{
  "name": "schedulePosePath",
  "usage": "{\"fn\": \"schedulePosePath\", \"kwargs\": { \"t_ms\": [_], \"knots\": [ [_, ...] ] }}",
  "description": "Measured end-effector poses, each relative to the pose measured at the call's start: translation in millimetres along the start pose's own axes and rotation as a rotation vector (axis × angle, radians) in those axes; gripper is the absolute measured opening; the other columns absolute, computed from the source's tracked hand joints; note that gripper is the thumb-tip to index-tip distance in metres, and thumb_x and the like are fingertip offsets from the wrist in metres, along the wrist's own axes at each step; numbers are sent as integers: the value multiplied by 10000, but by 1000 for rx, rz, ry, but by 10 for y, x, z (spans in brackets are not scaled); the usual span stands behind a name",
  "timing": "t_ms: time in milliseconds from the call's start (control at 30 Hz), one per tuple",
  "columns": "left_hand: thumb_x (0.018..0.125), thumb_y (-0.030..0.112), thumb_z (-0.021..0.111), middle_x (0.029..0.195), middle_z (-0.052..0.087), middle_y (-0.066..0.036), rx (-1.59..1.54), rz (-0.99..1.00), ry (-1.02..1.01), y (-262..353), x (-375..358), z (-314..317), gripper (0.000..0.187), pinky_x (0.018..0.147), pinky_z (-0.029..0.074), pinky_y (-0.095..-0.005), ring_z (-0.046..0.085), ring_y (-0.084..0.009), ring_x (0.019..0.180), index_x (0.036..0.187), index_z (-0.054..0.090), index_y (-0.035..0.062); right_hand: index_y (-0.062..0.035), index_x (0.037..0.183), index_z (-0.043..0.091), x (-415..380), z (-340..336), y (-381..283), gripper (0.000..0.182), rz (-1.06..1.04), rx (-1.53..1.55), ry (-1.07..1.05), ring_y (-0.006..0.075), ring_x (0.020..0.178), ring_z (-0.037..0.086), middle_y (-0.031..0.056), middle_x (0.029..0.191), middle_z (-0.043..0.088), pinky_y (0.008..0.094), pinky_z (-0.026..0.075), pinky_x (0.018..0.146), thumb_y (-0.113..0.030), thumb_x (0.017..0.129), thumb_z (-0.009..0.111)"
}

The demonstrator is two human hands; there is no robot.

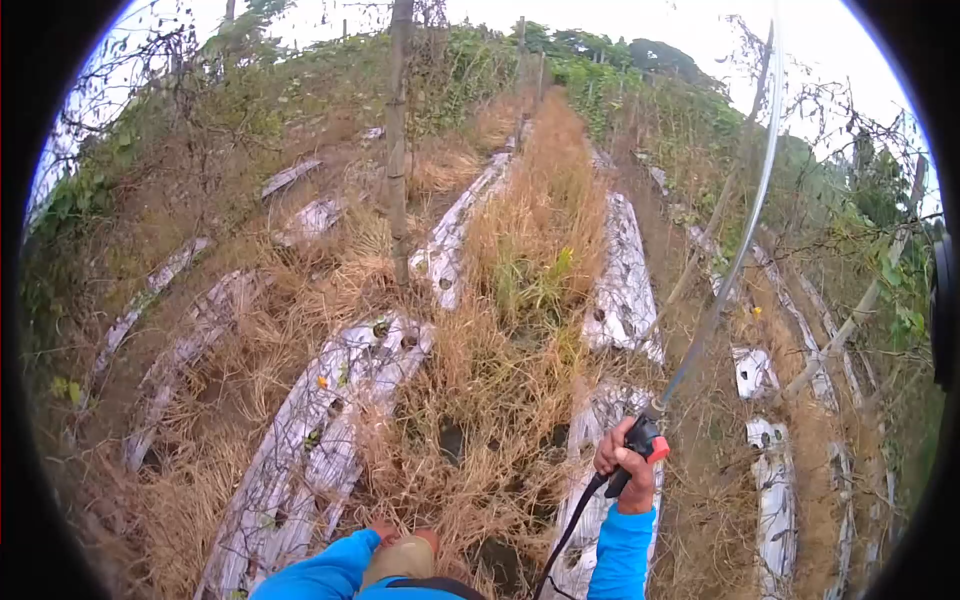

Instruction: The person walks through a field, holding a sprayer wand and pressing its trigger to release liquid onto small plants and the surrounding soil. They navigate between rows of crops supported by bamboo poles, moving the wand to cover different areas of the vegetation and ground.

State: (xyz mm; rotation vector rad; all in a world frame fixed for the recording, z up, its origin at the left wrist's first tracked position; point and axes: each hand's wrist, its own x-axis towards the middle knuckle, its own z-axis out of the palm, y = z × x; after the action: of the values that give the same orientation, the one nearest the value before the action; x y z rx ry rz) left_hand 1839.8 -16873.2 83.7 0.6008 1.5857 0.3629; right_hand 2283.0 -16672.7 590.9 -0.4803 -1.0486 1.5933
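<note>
One view, from the head camera, showed everything. The right hand (628, 462) was clenched around the black grip of a spray wand (742, 240), fingers wrapped fully about it, with a red trigger piece (657, 450) showing just beside the knuckles. From that fist the wand's long axis ran up and away from the person, leaning to the right as it climbed: a thin, pale, slightly bowed rod that rose past the dry beds and ended high near the top edge of the picture, its tip lost against the bright sky. Below the fist a black hose (566, 535) dropped from the bottom of the grip and curved down toward the person's body, passing just left of the blue sleeve (624, 550) on that arm.

The left hand (400, 545) sat low, close to the body and well apart from the right one, at the end of another blue sleeve. It rested against a tan object (398, 560) that I could not identify; only a few fingertips showed, so I could not tell whether the hand was closed or loose.

Ahead of both hands lay dry yellow grass (520, 330) between strips of grey plastic mulch (330, 400). A thin upright pole (398, 150) stood far beyond the left hand.
</note>
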Motion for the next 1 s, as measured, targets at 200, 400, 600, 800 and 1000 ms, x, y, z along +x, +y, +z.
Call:
{"fn": "schedulePosePath", "kwargs": {
  "t_ms": [200, 400, 600, 800, 1000],
  "knots": [
    [957, 454, 464, 1022, 668, -155, 35, 25, 139, -90, -791, 69, 533, 773, 559, -451, 659, -269, 869, 1169, 618, -11, -82, 790, 413, -371, 1100, 287, 383, 227, 282, -477, 129, 574, 361, 18, 637, 379, 274, 316, 524, -254, 679, 736],
    [956, 438, 481, 924, 672, -111, 90, 109, 98, -612, -1186, -55, 449, 707, 526, -418, 627, -200, 765, 1081, 645, 39, -77, 748, 402, -1003, 1668, 715, 336, 333, 378, -658, 143, 527, 340, 24, 601, 367, 311, 295, 492, -250, 655, 675],
    [886, 378, 559, 763, 665, -68, -280, 122, 153, -2116, -1680, -24, 328, 494, 486, -354, 594, -164, 566, 949, 668, 75, -79, 779, 421, -1890, 2300, 1216, 369, 340, 315, -531, 133, 574, 380, 22, 635, 394, 280, 325, 519, -266, 688, 726],
    [911, 275, 565, 771, 663, -70, -298, -124, 119, -4090, -2181, 439, 257, 505, 479, -366, 573, -180, 556, 1034, 687, 85, -72, 760, 414, -2659, 2919, 1189, 361, 422, 316, -598, 139, 544, 371, 25, 611, 384, 288, 319, 496, -257, 673, 712],
    [879, 334, 556, 812, 691, -147, -312, -132, 135, -4617, -3201, 714, 380, 480, 489, -393, 618, -221, 557, 1037, 668, 6, -76, 815, 420, -3434, 3437, 1061, 379, 556, 277, -697, 115, 598, 389, 18, 667, 407, 268, 331, 525, -235, 686, 738]
  ]
}}
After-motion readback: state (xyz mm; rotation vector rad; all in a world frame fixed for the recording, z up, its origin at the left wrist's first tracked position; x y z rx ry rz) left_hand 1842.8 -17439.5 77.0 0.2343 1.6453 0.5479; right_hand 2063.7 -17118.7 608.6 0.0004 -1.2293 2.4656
